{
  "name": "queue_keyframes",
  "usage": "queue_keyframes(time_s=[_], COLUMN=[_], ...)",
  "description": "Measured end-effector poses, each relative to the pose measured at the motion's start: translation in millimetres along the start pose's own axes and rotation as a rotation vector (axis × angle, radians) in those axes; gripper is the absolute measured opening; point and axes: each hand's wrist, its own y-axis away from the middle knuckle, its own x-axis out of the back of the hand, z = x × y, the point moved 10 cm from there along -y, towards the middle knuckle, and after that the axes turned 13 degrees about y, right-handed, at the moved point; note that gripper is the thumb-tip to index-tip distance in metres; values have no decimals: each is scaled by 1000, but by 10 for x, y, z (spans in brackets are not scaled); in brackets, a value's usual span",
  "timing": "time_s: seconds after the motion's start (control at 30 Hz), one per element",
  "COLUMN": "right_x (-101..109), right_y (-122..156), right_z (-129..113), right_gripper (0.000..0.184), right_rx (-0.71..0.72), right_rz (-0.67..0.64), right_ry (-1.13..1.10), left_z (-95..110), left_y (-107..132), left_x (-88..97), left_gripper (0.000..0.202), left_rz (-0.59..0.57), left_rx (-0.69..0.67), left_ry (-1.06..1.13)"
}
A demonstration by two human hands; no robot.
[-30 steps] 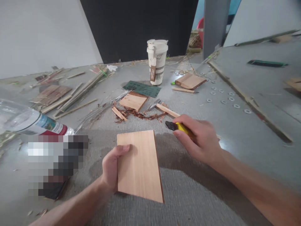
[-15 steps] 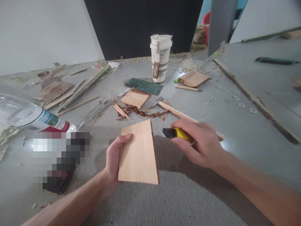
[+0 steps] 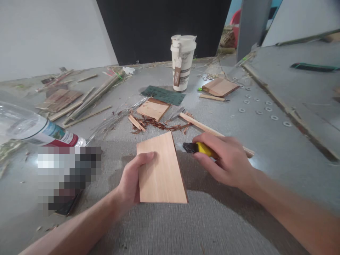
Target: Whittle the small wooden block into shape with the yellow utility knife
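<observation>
We are gripping the board [image 3: 162, 170] in our left hand [image 3: 131, 180], our right hand [image 3: 225, 161] closing on a knife [image 3: 198, 148], its blade hidden

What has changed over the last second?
The left hand moved the wooden board forward, toward the shavings; the right hand brought the yellow knife nearer its right edge. Both grips are unchanged, and the cup stayed put.

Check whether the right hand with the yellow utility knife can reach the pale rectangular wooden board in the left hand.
Probably yes. The right hand holds the yellow utility knife beside the pale rectangular wooden board, and nothing lies between them.
</observation>
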Motion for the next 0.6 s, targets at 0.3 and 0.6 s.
queue_keyframes(time_s=[0.3,0.6], right_x=[42,65], right_y=[6,2], right_z=[76,-166], right_gripper=[14,19], right_rx=[-68,117], right_rz=[31,-1], right_ry=[22,65], left_z=[78,139], left_y=[20,58], left_x=[-8,16], left_gripper=[72,55], left_rz=[8,4], left_rx=[-155,-250], left_ry=[-22,-150])
